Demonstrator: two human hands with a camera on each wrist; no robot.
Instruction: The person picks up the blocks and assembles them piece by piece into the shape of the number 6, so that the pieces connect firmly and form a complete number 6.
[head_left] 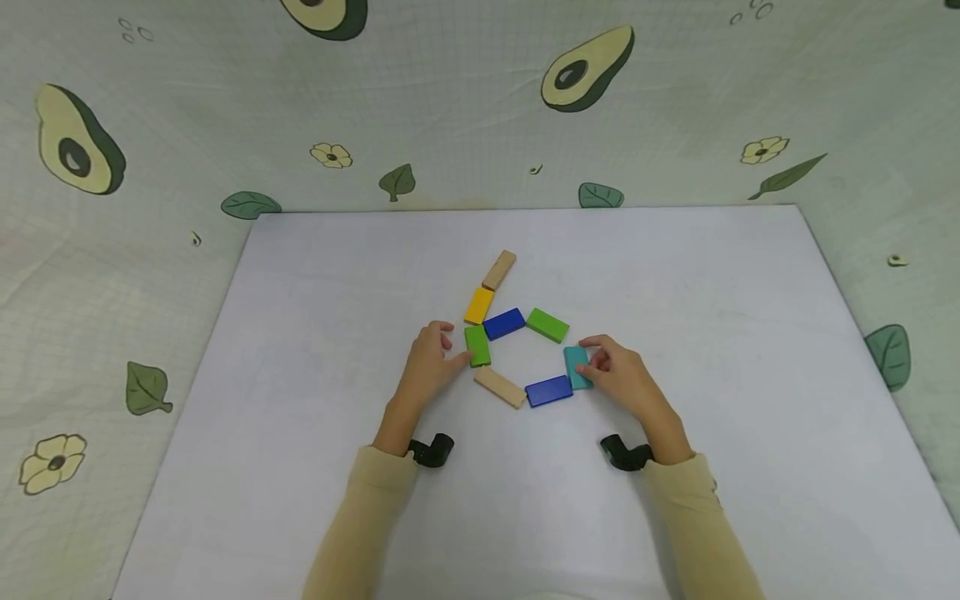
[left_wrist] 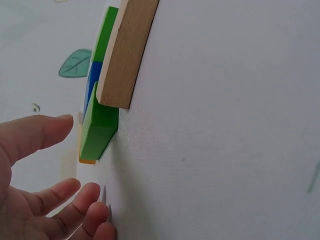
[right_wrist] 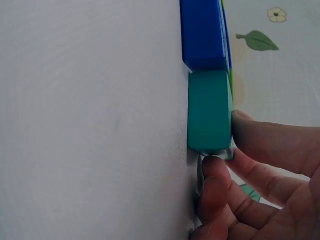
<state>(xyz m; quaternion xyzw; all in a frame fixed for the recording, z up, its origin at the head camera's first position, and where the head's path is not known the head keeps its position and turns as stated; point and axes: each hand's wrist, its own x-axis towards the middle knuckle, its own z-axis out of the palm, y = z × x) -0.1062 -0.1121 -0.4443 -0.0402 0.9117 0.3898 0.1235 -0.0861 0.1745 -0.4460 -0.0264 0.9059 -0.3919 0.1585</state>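
Observation:
Several flat blocks form a ring on the white table. My right hand point(head_left: 626, 379) pinches the teal block point(right_wrist: 209, 111) at the ring's right side, thumb on its top face and fingers along its outer side. Left of the ring, my left hand point(head_left: 427, 367) is beside a green block point(head_left: 477, 345); the left wrist view shows its fingers loosely bent and apart from that block. Between these lie a blue block point(head_left: 504, 324) and a second green block point(head_left: 548, 325) along the far side, with a plain wooden block point(head_left: 500, 387) and another blue block point(head_left: 549, 391) along the near side.
A yellow block point(head_left: 479, 306) and another plain wooden block point(head_left: 498, 270) run in a line away from the ring's left corner. The white tabletop point(head_left: 300, 317) has its far edge against an avocado-print cloth point(head_left: 465, 108). Black wrist cameras sit at both sleeve cuffs.

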